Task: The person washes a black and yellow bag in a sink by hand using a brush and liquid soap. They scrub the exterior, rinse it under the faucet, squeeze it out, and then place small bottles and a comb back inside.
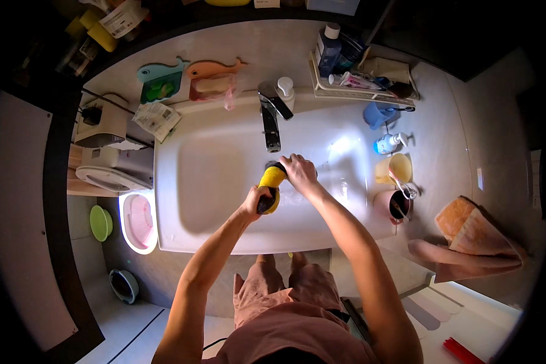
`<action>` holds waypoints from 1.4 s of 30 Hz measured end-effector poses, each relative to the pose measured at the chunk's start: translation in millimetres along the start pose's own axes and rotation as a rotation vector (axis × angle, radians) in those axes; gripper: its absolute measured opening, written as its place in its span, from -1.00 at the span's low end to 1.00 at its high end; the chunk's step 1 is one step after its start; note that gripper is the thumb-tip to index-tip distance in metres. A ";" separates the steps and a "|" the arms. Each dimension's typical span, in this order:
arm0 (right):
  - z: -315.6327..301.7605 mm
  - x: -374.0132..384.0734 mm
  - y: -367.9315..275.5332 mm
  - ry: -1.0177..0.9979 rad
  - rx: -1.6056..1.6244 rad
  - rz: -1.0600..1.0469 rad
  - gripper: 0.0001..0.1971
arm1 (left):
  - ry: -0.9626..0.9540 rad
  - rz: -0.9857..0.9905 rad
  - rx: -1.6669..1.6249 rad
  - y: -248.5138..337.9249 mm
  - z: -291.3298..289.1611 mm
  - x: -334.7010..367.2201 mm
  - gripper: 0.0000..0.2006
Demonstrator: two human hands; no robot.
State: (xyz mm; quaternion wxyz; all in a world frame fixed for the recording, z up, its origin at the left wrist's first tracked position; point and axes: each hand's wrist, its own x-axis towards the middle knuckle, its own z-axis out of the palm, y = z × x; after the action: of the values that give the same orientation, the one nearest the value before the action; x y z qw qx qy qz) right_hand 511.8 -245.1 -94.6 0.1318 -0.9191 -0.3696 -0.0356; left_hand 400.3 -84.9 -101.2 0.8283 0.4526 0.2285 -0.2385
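Over the white sink basin (207,182), a yellow-and-black handheld tool (273,177), shaped like an electric scrubber, is held at a tilt. My left hand (256,199) is closed around its lower, handle end. At the dark upper end, my right hand (299,172) has its fingers bent over the tool's head; part of that head is hidden by them. Just beyond the hands stands the black faucet (272,124), apart from the tool. I cannot make out exactly what kind of head the tool has.
A white rack (346,92) with bottles and tubes stands at the back right. Cups, a blue pump bottle (387,143) and a pink towel (461,233) line the right side. Two whale-shaped soap dishes (209,87) hang at the back left. A toilet (112,179) is left.
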 end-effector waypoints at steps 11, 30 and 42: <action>34.6 -28.1 -25.4 0.107 0.392 0.480 -0.69 | -0.182 -0.066 -0.731 -33.3 21.5 2.6 -0.66; -52.1 -110.9 13.7 -0.494 0.474 0.308 -0.43 | 0.486 0.418 1.977 -11.5 -12.7 110.8 -0.81; -47.8 -121.7 22.7 -0.770 0.165 0.447 -0.14 | 0.429 0.552 1.816 -11.6 -27.2 109.9 -0.81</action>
State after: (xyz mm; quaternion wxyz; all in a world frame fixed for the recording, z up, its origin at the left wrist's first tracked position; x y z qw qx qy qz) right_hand 440.8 -355.2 -73.4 0.0619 -0.9090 -0.1857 0.3680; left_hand 474.8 -87.8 -187.1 0.1313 0.9907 -0.0105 -0.0337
